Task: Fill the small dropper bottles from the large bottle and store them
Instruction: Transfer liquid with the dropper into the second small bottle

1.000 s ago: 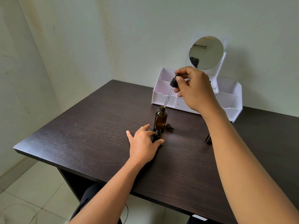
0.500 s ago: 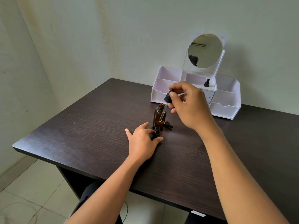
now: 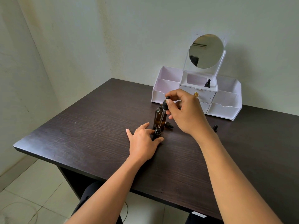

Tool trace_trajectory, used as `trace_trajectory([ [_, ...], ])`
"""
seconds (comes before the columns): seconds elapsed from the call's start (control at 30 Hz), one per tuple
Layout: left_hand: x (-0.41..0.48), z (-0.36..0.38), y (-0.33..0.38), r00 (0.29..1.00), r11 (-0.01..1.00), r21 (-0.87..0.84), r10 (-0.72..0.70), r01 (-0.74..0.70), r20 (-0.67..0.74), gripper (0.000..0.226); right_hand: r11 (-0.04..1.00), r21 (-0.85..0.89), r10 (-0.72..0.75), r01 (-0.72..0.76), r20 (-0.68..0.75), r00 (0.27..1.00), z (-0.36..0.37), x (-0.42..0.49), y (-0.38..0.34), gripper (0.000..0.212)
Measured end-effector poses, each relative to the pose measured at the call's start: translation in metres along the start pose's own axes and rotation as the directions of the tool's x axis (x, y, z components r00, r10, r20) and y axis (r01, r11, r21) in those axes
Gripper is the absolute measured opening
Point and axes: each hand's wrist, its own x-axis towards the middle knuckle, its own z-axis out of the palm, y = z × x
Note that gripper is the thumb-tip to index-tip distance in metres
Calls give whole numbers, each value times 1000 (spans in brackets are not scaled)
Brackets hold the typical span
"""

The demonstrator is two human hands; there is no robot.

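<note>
The large amber bottle [image 3: 158,117] stands open on the dark table [image 3: 90,130]. In front of it a small dark dropper bottle [image 3: 157,133] stands upright, held at its base between thumb and fingers of my left hand [image 3: 143,142]. My right hand [image 3: 184,112] pinches the black bulb of a glass dropper [image 3: 163,113], whose tip hangs just above the small bottle's mouth. A loose small dropper cap [image 3: 169,125] lies right of the large bottle. Another small dropper bottle [image 3: 207,83] stands in the white organizer [image 3: 226,109].
The white organizer with a round mirror [image 3: 205,51] stands at the back of the table against the wall. One more small dark bottle [image 3: 215,127] peeks out behind my right forearm. The table's left and front edges drop to a tiled floor.
My right hand came down and toward me with the dropper, bringing its tip from above the large bottle to just over the small bottle. My left hand stayed on the small bottle.
</note>
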Motion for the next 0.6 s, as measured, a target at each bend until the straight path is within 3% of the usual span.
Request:
trace_trajectory([
  [0.6,-1,-1,1,1000,1000,-7,2,-3,-12,50,1000,-25,11,-11,-10,1000,6,0,6,9],
])
